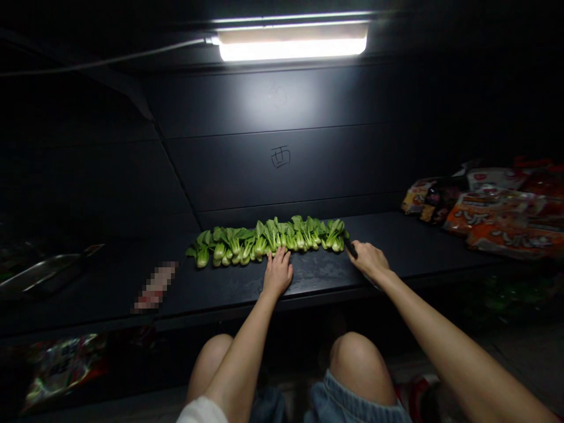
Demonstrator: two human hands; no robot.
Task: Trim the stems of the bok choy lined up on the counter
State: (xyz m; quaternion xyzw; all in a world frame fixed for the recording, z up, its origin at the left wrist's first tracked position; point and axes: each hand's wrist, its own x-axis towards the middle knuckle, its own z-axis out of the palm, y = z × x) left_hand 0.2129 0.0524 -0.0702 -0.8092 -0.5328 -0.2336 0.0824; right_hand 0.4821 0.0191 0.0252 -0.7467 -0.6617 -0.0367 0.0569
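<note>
A row of green bok choy [277, 236] lies side by side along the dark shelf [317, 273], leaves toward the back panel and pale bases toward me. My left hand [278, 273] rests at the front of the row near its middle, fingers stretched out and touching or almost touching the bases. At the right end of the row, my right hand [370, 258] is closed around a narrow black object [351, 248]. Its tip reaches close to the last bok choy. Most of that object is hidden by my fingers, so I cannot tell its kind.
Colourful snack packets [497, 211] are piled at the shelf's right. A metal tray [39, 273] and a blurred-out reddish item [155, 288] lie at the left. A lit lamp [293, 44] hangs above, its cable running left. Packets [61, 367] sit below the shelf.
</note>
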